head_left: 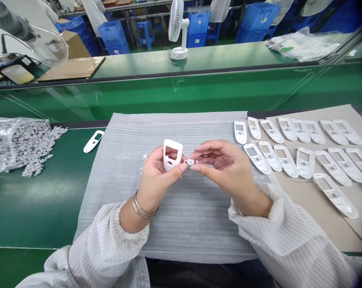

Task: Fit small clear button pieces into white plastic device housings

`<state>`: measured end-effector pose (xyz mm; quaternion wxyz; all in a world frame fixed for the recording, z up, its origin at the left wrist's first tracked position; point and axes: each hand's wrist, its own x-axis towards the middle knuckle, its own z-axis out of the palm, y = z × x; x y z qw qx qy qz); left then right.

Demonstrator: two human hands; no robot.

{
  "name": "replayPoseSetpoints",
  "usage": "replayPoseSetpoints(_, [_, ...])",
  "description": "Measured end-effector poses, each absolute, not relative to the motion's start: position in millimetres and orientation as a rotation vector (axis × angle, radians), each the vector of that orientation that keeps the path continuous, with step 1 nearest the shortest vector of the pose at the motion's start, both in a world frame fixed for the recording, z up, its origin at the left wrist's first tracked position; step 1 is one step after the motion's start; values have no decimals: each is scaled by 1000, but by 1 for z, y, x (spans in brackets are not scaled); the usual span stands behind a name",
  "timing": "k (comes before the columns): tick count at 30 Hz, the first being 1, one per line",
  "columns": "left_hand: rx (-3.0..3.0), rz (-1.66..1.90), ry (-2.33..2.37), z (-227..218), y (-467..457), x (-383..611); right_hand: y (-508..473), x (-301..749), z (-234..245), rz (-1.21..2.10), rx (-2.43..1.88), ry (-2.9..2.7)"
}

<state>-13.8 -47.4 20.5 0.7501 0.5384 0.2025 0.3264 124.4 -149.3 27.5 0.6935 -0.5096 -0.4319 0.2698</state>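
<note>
My left hand (pixel 157 173) grips a white plastic housing shell (pixel 172 154) with a window cut-out, held upright over a grey foam mat (pixel 175 208). My right hand (pixel 222 163) pinches a small clear ring-shaped part (pixel 190 162) right beside the shell's lower edge. A few more small clear parts (pixel 143 159) lie on the mat just left of my left hand.
Rows of several white shells (pixel 301 156) lie on a cardboard sheet (pixel 325 224) at right. A lone shell (pixel 93 141) and a bag spilling small clear rings (pixel 21 144) sit at left on the green bench. Behind are a green conveyor (pixel 181 92) and a white fan (pixel 178 28).
</note>
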Motion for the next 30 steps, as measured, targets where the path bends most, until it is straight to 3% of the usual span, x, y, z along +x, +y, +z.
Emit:
replayPoseSetpoints(16, [1187, 738, 407, 23, -47, -15, -151, 125, 31, 656, -1091, -957])
replayPoseSetpoints(25, [1214, 778, 505, 20, -48, -14, -150, 124, 30, 222, -1297, -1379])
replayPoseSetpoints(30, [1245, 738, 576, 20, -48, -12, -150, 123, 31, 211, -1405, -1397])
